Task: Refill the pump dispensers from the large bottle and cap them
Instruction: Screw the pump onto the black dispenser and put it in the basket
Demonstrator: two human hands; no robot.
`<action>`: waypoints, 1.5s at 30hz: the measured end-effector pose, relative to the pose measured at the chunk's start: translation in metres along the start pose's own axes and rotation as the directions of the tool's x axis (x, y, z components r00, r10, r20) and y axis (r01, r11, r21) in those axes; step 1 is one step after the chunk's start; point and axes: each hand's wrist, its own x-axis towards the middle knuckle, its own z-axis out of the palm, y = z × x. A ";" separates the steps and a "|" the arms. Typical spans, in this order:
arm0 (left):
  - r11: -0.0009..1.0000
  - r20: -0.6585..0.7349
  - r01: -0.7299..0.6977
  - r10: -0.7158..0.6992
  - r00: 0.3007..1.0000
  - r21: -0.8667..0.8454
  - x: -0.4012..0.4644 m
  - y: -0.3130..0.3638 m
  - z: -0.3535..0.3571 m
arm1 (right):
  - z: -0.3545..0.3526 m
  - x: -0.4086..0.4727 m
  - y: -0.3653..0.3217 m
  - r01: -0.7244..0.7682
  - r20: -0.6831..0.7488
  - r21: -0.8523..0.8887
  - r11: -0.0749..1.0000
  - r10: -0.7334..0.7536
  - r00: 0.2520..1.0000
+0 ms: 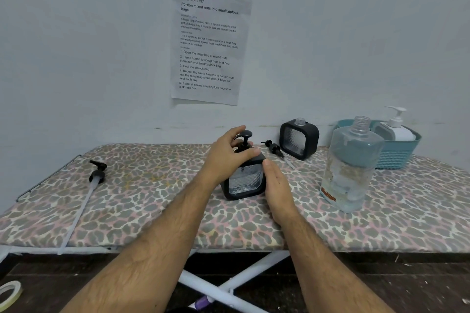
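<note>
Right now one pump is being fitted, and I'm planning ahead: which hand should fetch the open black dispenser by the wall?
Probably right: its hand rests open, nearer the dispenser; the left grips the pump.

My left hand (230, 152) covers the collar of the pump (244, 138), so I can't tell how it sits on the near dispenser (245, 180). The basket (396, 152) hides the white dispenser's (399, 132) lower body. The tape roll (9, 292) is cut off at the left edge. The large bottle's (351, 168) torn label is unreadable.

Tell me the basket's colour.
Teal; the basket shows best in the head view, at the table's far right.
</note>
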 end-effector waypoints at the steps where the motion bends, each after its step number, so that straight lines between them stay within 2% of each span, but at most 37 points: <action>1: 1.000 -0.030 0.005 -0.004 1.000 0.014 0.001 -0.001 0.001 | 0.000 0.000 0.000 0.001 0.004 0.005 1.000 -0.002 1.000; 5: 1.000 -0.145 0.027 -0.029 0.989 -0.015 0.000 -0.005 -0.003 | 0.000 0.001 0.000 0.004 -0.005 0.016 1.000 -0.004 1.000; 12: 0.990 -0.132 0.019 -0.038 0.991 -0.143 -0.009 -0.006 -0.008 | 0.001 0.001 0.002 0.000 -0.019 -0.022 1.000 -0.001 1.000; 19: 0.995 -0.084 0.027 -0.034 0.996 -0.092 -0.010 -0.003 -0.005 | 0.000 0.000 -0.003 0.012 -0.009 -0.023 1.000 -0.012 1.000; 24: 0.999 -0.183 0.035 -0.042 0.982 -0.040 -0.007 -0.003 0.000 | -0.002 0.000 -0.003 -0.013 -0.011 -0.011 1.000 0.013 1.000; 30: 0.998 -0.210 0.033 -0.045 0.977 -0.058 -0.007 -0.002 0.002 | -0.001 0.000 -0.002 -0.023 -0.017 -0.011 1.000 0.023 1.000; 36: 0.998 -0.169 0.010 -0.019 0.985 -0.055 -0.012 -0.003 -0.003 | -0.001 -0.001 -0.004 -0.022 -0.018 -0.029 0.999 0.022 1.000; 41: 1.000 -0.076 0.011 -0.013 0.997 -0.016 -0.009 -0.005 -0.003 | -0.001 -0.002 -0.005 -0.011 -0.016 -0.036 0.999 0.011 1.000; 45: 0.995 -0.184 0.044 -0.028 0.983 0.086 -0.007 -0.001 0.001 | -0.002 -0.002 -0.005 -0.003 -0.018 -0.030 1.000 0.003 1.000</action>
